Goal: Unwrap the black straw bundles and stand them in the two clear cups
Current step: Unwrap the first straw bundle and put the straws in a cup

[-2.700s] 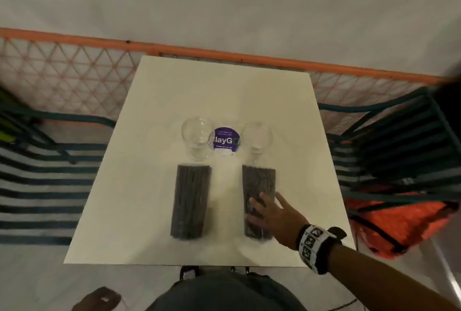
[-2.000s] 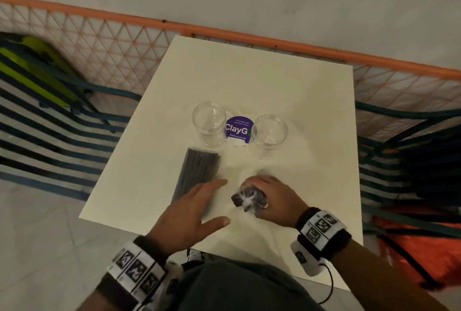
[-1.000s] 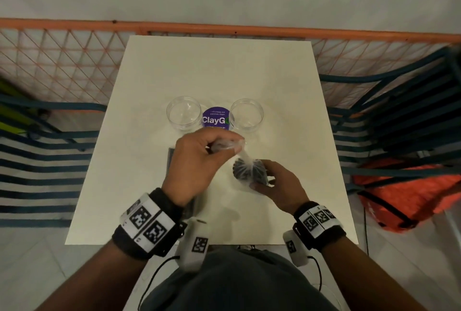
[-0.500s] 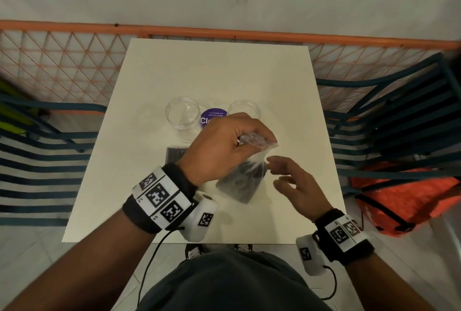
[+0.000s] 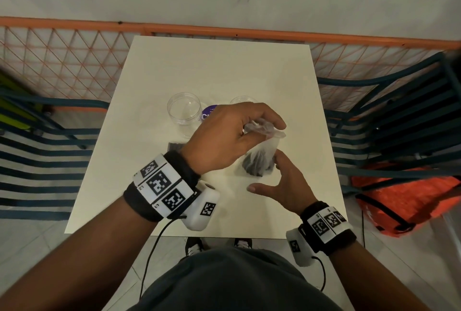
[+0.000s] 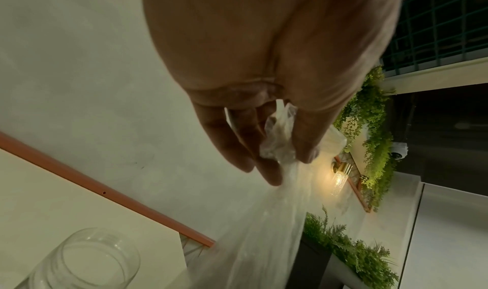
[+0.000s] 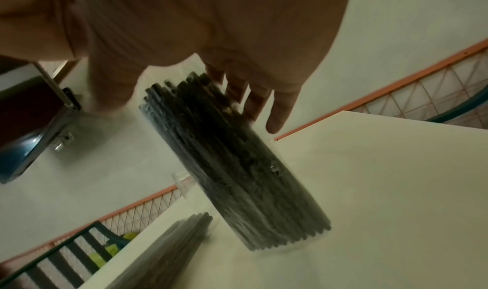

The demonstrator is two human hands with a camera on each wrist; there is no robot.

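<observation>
My left hand (image 5: 268,133) pinches the crumpled top of a clear plastic wrap (image 5: 264,128) above the table's middle. In the left wrist view the wrap (image 6: 277,139) sits between thumb and fingers of my left hand (image 6: 286,162). A black straw bundle (image 5: 258,164) hangs inside it, tilted, its lower end on the table (image 7: 396,189). My right hand (image 5: 267,176) is open, its fingers (image 7: 277,114) beside the bundle's (image 7: 237,158) upper end. A second wrapped bundle (image 7: 169,249) lies flat to the left. Two clear cups (image 5: 184,111) (image 5: 243,99) stand behind, the right one partly hidden.
A purple round sticker (image 5: 208,113) lies between the cups. An orange mesh railing (image 5: 224,32) runs behind the white table (image 5: 224,66). Dark blue slatted chairs (image 5: 399,121) stand on both sides, with an orange bag (image 5: 404,198) on the right.
My right hand picked the right bundle off the table and my left took the wrap's top. Since half a second ago the bundle hangs more upright and my right hand has moved in beside it.
</observation>
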